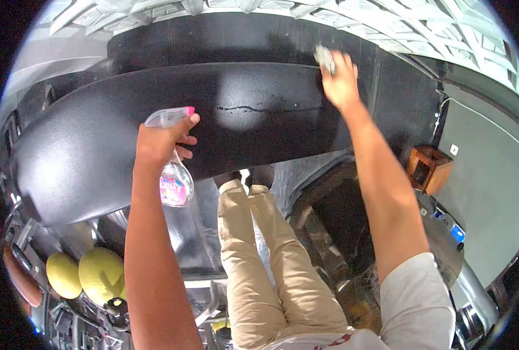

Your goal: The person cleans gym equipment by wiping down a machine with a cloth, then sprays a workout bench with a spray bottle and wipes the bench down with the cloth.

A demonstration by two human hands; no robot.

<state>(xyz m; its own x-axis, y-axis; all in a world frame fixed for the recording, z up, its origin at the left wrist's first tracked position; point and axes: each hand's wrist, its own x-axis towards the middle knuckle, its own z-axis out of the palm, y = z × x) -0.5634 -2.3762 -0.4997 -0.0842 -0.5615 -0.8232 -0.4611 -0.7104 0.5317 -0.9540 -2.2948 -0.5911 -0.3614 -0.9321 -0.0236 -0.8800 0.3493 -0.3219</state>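
Note:
A clear spray bottle (176, 185) with a pink nozzle tip and a pink label hangs upright from my left hand (163, 140), which is wrapped round its neck. Below and behind it lies a long black padded surface (119, 116). A dark wet streak (253, 109) with small droplets runs across the middle of the padding. My right hand (341, 79) grips a crumpled whitish cloth (324, 59) near the upper right edge of the padding.
Two yellow rounded objects (101, 274) are at the lower left. On the right are a wooden box (429, 169), a grey panel (484, 163) and a small blue item (457, 233). My legs in beige trousers stand below the padding. A white lattice structure spans the top.

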